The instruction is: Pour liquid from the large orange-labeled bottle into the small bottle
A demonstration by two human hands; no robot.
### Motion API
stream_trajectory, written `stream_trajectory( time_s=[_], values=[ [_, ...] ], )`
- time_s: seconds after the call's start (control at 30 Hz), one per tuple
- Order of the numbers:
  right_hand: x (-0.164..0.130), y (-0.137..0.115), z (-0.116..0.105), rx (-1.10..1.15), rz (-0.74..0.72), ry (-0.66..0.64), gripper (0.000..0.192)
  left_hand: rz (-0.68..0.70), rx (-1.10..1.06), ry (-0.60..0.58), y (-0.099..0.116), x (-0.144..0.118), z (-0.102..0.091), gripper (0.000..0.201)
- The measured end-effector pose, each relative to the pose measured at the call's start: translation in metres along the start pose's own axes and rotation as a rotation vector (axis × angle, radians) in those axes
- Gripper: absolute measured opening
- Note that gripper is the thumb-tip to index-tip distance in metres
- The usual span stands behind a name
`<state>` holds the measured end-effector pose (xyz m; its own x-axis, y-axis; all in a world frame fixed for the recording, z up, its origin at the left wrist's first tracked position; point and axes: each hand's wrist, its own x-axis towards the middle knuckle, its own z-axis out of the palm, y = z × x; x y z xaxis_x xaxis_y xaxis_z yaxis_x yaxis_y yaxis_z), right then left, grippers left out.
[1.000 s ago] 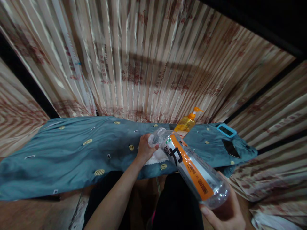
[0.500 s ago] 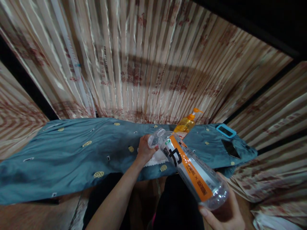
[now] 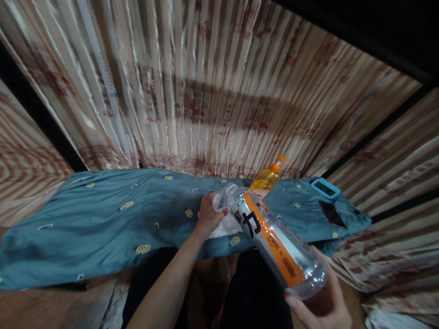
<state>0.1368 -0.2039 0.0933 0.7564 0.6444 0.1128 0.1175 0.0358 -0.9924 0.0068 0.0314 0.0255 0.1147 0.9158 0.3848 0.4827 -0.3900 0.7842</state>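
My hands are apart, my right hand (image 3: pixel 329 304) clasping the clear bottle (image 3: pixel 274 242) by its base at four o'clock, its long axis slanting toward ten o'clock, where my nearer left hand (image 3: pixel 207 214) grips a small clear vessel (image 3: pixel 221 199) by the neck.

From the wearer's head, the one camera looks forward and down, close above and behind the left hand (image 3: pixel 208 215) and right hand (image 3: pixel 329 305), framing the teal cloth (image 3: pixel 103 219) below the left and the pleated curtain (image 3: pixel 212 114) beyond both.
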Motion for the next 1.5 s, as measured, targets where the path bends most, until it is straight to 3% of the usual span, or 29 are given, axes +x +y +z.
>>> stream_trajectory(
  time_s=[0.3,0.67,1.03,1.5],
  values=[
    [0.001,0.003,0.000,-0.038,0.002,-0.022,0.104,-0.047,-0.058,-0.036,0.004,0.000,-0.004,0.035],
    [-0.003,-0.007,0.001,0.007,0.070,-0.006,0.111,-0.075,-0.096,0.015,0.007,-0.005,0.002,0.034],
    [-0.001,-0.014,0.001,-0.039,0.044,-0.015,0.098,-0.029,-0.045,-0.012,0.007,-0.002,0.000,0.031],
    [0.005,-0.013,0.002,-0.035,0.076,-0.012,0.110,-0.052,-0.091,0.016,0.003,-0.002,0.005,0.034]
  ],
)
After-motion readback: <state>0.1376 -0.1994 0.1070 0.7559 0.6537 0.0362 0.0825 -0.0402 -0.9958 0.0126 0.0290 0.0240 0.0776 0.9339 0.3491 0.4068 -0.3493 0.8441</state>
